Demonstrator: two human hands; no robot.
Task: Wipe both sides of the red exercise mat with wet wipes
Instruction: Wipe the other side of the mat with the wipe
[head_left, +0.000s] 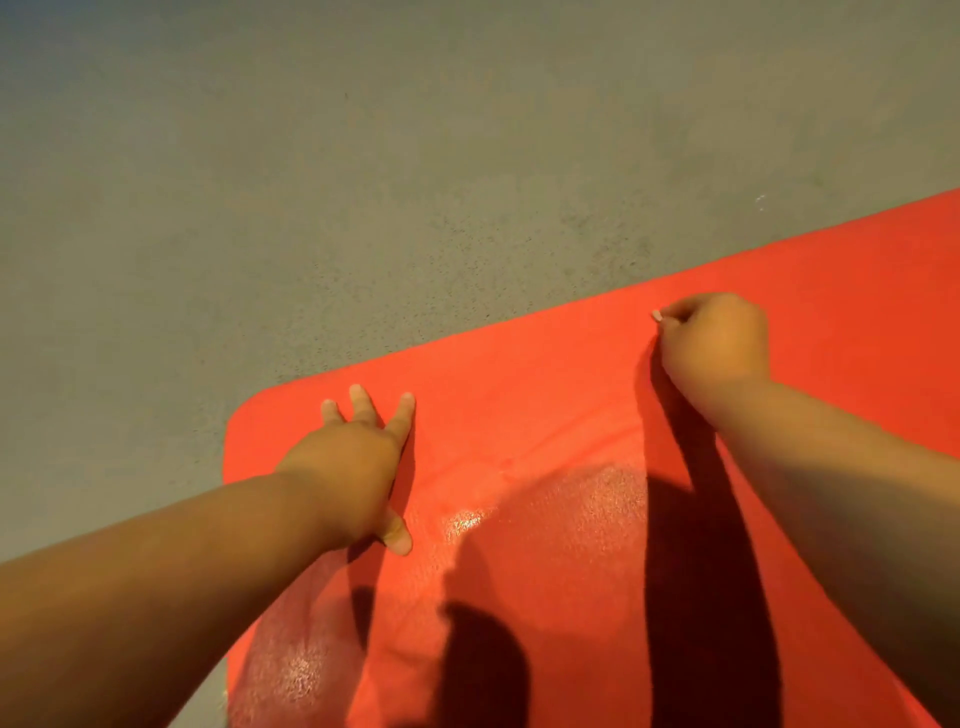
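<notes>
on round-cornered red mat (545, 364) | left hand (353, 467) splayed flat | right hand (717, 343) fisted, contents unclear

The mat (545, 395) under the left hand (358, 467) and right hand (714, 343) is red with pale glossy patches; the floor (363, 182) beyond is speckled grey.

Floor (363, 156): grey, matte, hard surface (material cannot be told).
White mark (760, 201): small pale scuff on the floor.
Flecks: fine dark speckling, densest to the left of and below the white mark.
Light: warm tone around the white mark, fading to blue-grey shade far to its upper left.
</notes>
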